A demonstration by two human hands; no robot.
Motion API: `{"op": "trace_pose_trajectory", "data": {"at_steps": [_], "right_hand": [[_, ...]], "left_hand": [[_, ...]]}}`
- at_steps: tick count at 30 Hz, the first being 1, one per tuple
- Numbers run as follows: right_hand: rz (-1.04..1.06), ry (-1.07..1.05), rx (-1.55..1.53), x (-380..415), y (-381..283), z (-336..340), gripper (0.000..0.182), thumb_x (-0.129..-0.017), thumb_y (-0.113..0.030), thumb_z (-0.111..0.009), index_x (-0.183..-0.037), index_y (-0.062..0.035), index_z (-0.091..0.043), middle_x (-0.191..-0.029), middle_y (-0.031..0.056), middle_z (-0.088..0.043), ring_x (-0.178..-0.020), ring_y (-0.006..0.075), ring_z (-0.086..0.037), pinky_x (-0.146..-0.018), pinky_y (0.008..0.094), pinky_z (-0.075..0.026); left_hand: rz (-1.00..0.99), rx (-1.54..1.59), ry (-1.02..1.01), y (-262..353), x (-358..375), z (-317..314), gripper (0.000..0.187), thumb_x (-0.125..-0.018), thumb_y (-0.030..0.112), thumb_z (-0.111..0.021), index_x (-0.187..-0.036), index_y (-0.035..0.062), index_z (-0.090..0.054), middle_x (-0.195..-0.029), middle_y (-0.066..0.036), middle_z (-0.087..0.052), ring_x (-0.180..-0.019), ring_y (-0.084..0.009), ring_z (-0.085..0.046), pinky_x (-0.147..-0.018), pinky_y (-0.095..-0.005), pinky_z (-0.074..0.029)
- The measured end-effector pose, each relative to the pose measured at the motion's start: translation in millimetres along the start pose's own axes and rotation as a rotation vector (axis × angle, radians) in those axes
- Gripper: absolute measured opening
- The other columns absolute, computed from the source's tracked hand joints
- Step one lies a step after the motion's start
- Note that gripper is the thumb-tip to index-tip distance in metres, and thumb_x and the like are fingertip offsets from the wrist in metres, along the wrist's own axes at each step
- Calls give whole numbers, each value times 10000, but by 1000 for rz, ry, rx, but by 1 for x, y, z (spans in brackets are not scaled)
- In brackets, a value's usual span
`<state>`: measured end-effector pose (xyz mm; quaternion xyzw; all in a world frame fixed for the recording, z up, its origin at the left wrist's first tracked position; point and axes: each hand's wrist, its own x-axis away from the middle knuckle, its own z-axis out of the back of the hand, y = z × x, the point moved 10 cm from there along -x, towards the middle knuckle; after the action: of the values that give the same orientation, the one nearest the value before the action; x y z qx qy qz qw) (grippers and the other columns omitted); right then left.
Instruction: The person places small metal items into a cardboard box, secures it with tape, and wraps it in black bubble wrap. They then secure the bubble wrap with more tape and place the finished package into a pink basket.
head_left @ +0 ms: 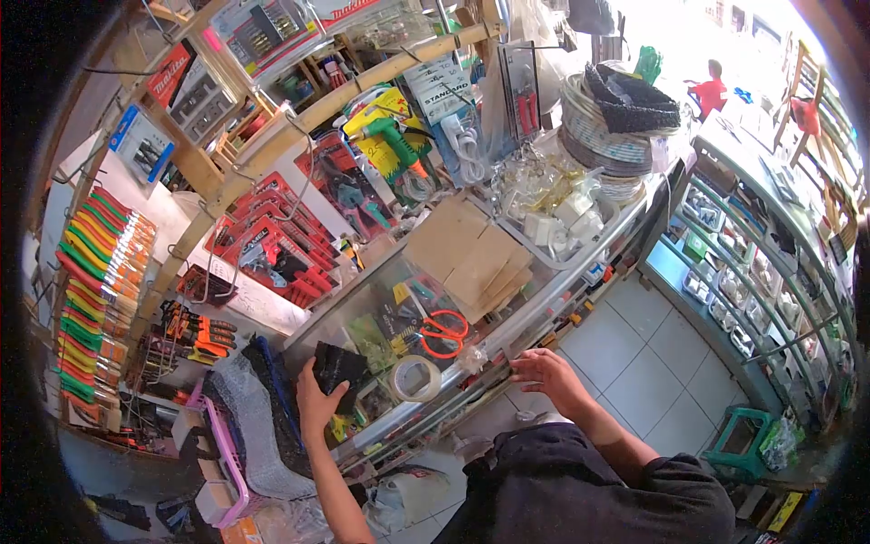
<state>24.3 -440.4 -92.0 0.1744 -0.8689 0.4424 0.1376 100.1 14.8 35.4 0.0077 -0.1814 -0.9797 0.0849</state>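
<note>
My left hand [319, 397] grips a small black packet [341, 364] at the left end of the glass counter [376, 295], thumb across its lower corner. Just right of it a roll of clear tape [416, 378] lies flat on the glass. Orange-handled scissors [444, 334] rest behind the tape, with several flat brown cardboard pieces [471, 258] farther back. My right hand [549, 379] hovers by the counter's front edge, its fingers apart and nothing in them.
A plastic tray of bagged fittings [562, 218] stands right of the cardboard, near coiled hose [603, 127]. Paintbrushes [95, 281] hang at left above a pink basket [222, 453]. A green stool [741, 442] stands on the tiled floor. A person in red [709, 91] is far off.
</note>
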Motion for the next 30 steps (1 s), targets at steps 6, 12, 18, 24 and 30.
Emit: {"op": "trace_pose_trajectory", "data": {"at_steps": [6, 12, 18, 24, 30], "right_hand": [[-54, 28, 17, -3, 12, 11, 256, -1083, -298, -476, -1245, -119, -562, -1266, 106, -682, -1081, 229, -677, -930, 402, -516], [-138, -85, 56, 0, 33, -17, 270, -1078, -320, -519, -1254, -121, -565, -1250, 89, -681, -1097, 234, -666, -937, 389, -508], [208, -246, 130, 15, 3, -68, 504, -1070, -330, -548, -1492, -107, -386, -1476, 113, -499, -1293, 224, -528, -990, 386, -473], [636, -227, 239, 25, -82, -103, 831, -988, -269, -653, -1627, -23, -182, -1639, 177, -255, -1525, 252, -230, -1241, 379, -165], [820, -146, 489, 28, -151, -111, 758, -917, -389, -674, -1524, -4, -432, -1446, 180, -504, -1381, 275, -456, -1170, 389, -303]], "left_hand": [[98, 789, 28, 13, 22, -12, 808, -916, 241, -782, -1555, 48, -327, -1469, -141, -482, -1325, -264, -478, -1130, -399, -364], [64, 1286, 7, 86, 66, -40, 782, -930, 208, -741, -1569, 50, -318, -1437, -99, -512, -1251, -207, -537, -1094, -363, -418], [166, 1466, -368, 172, 96, -128, 797, -951, 219, -732, -1582, 46, -277, -1444, -112, -522, -1291, -235, -532, -1121, -368, -407], [-74, 1633, -321, 231, 80, -137, 873, -999, 260, -670, -1639, 75, -106, -1502, -126, -440, -1336, -237, -490, -1129, -364, -399], [-102, 1680, -120, 258, 71, -150, 622, -1050, 382, -566, -1520, 61, -315, -1392, -122, -550, -1266, -260, -579, -1090, -449, -466]]}}
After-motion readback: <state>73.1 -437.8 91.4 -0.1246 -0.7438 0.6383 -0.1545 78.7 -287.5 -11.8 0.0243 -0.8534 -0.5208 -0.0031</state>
